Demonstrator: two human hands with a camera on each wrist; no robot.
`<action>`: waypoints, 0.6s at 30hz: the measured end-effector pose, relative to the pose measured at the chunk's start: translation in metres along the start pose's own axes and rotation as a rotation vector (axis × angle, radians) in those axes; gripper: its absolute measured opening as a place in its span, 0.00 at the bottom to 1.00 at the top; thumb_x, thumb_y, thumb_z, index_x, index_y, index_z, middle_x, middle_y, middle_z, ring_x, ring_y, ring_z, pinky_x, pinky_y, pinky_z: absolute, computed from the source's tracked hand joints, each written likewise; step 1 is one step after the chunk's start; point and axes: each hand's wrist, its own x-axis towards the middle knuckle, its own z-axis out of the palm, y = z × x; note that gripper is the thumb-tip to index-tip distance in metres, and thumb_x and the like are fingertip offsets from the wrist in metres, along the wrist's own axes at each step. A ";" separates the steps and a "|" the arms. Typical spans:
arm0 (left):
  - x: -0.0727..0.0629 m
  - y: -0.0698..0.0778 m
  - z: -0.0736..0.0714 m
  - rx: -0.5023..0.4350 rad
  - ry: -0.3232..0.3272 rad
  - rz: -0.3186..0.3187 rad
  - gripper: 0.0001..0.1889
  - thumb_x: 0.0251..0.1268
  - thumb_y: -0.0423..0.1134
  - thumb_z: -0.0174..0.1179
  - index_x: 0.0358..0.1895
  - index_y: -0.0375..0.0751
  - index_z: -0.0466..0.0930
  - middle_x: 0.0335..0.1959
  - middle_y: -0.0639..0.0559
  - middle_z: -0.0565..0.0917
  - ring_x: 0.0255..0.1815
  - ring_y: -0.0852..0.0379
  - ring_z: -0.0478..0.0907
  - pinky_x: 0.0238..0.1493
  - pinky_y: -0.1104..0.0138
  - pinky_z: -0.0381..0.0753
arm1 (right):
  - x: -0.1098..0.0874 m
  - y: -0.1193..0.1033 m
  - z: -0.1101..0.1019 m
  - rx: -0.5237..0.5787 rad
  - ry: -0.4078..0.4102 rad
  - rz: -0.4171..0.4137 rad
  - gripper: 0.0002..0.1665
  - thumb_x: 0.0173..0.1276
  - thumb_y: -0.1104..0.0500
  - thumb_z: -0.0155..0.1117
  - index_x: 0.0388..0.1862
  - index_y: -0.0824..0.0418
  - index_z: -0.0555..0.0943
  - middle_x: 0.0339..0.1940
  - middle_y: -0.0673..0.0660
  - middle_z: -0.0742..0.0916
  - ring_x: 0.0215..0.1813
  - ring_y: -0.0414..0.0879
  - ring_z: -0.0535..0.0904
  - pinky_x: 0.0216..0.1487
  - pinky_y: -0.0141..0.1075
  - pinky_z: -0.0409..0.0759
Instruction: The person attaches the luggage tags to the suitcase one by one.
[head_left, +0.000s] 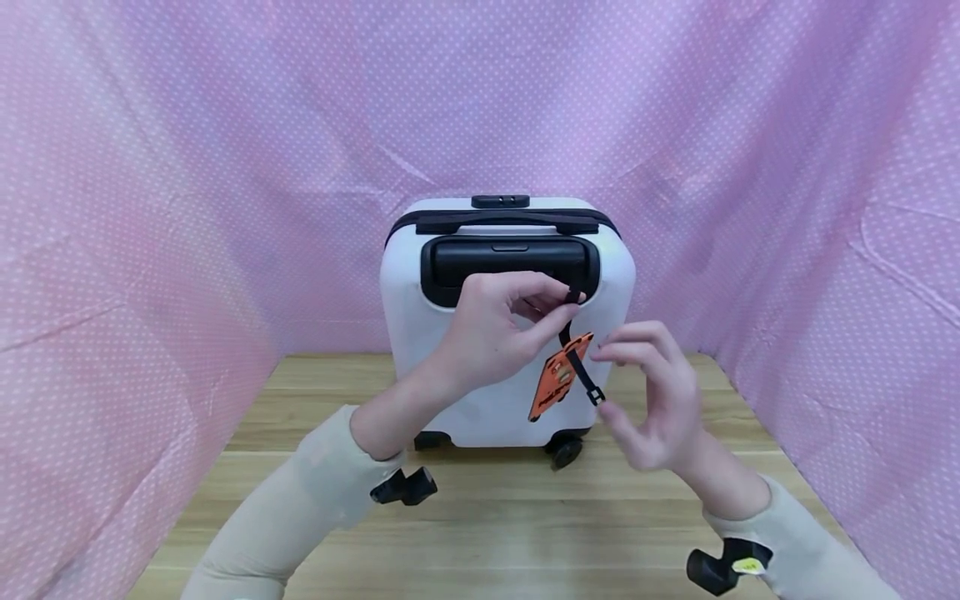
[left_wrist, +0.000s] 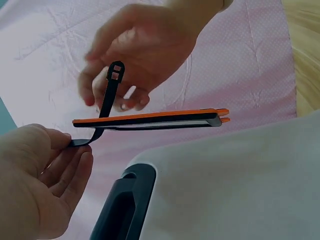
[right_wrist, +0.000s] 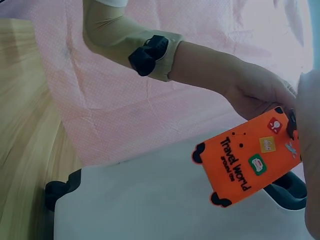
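Observation:
My left hand [head_left: 495, 329] pinches the black strap of an orange luggage tag [head_left: 557, 385] between thumb and fingers. The tag hangs tilted in front of a white suitcase [head_left: 487, 421]; "Travel World" and small sticker pictures show on its face [right_wrist: 250, 155] in the right wrist view. The strap's other end, with a small black buckle [left_wrist: 115, 72], sticks out freely past the tag. My right hand [head_left: 660, 400] is beside this end, thumb and fingers spread apart around it, the thumb tip close to the buckle. Whether they touch I cannot tell.
The suitcase stands upright on a wooden table [head_left: 480, 533], with a black carry handle [head_left: 506, 218], a dark recessed panel [head_left: 510, 250], a lock [head_left: 500, 201] on top and black wheels [head_left: 566, 452]. Pink dotted cloth [head_left: 480, 100] hangs behind and at both sides.

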 end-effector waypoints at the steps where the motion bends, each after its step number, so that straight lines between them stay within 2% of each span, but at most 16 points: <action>1: 0.001 0.000 0.000 -0.002 0.000 0.001 0.07 0.67 0.31 0.72 0.45 0.33 0.91 0.39 0.44 0.94 0.35 0.59 0.90 0.41 0.75 0.89 | 0.000 0.000 0.001 -0.032 -0.009 -0.041 0.29 0.72 0.48 0.69 0.38 0.78 0.82 0.37 0.71 0.82 0.43 0.51 0.79 0.49 0.29 0.78; 4: 0.003 -0.001 -0.001 -0.011 0.004 0.002 0.06 0.67 0.31 0.73 0.44 0.33 0.91 0.39 0.45 0.94 0.34 0.60 0.90 0.40 0.74 0.89 | 0.000 -0.001 0.004 -0.128 -0.032 -0.143 0.24 0.72 0.50 0.70 0.34 0.73 0.84 0.33 0.68 0.82 0.37 0.52 0.78 0.42 0.31 0.79; 8: 0.004 0.001 0.000 -0.028 0.001 -0.001 0.05 0.68 0.32 0.72 0.43 0.35 0.91 0.39 0.46 0.94 0.35 0.61 0.90 0.39 0.74 0.89 | 0.002 0.000 0.008 -0.157 -0.002 -0.219 0.16 0.72 0.61 0.68 0.27 0.70 0.84 0.27 0.65 0.83 0.29 0.50 0.78 0.33 0.34 0.78; 12: 0.005 0.003 0.001 -0.035 0.000 0.014 0.05 0.69 0.32 0.71 0.44 0.35 0.91 0.40 0.46 0.94 0.36 0.62 0.89 0.38 0.74 0.89 | 0.004 0.001 0.008 -0.148 0.057 -0.249 0.16 0.71 0.64 0.71 0.24 0.71 0.84 0.25 0.62 0.86 0.27 0.50 0.80 0.34 0.33 0.80; 18: 0.007 0.005 0.001 -0.023 0.012 0.058 0.05 0.69 0.31 0.70 0.44 0.35 0.90 0.39 0.46 0.93 0.35 0.62 0.87 0.39 0.74 0.89 | 0.007 0.003 0.011 -0.160 0.095 -0.304 0.15 0.71 0.66 0.71 0.23 0.70 0.83 0.27 0.63 0.85 0.27 0.53 0.79 0.32 0.37 0.79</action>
